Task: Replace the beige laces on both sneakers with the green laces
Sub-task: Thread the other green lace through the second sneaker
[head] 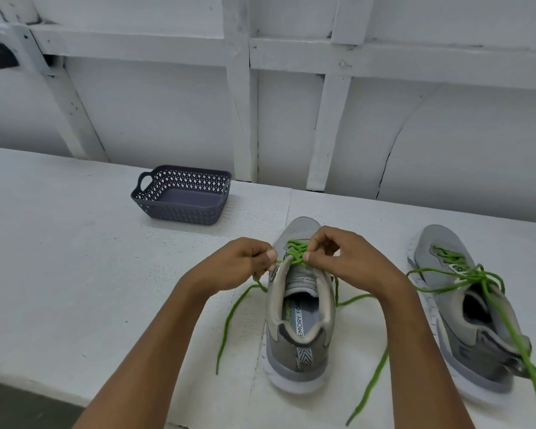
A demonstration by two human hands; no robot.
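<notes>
A grey sneaker (pixel 300 345) stands on the white table in front of me, heel toward me, with a green lace (pixel 296 252) crossed through its eyelets. My left hand (pixel 239 267) pinches the lace at the sneaker's left eyelet row. My right hand (pixel 338 258) pinches the lace over the upper right eyelets. Loose green lace ends (pixel 229 320) trail down both sides of the shoe. A second grey sneaker (pixel 468 317) lies to the right, threaded with another green lace (pixel 477 277) whose ends hang loose. No beige laces are in view.
A dark blue perforated plastic basket (pixel 155 198) sits at the back left of the table (pixel 75 258), with nothing visible inside. A white panelled wall runs behind. The table's front edge lies at the lower left, with dark floor below.
</notes>
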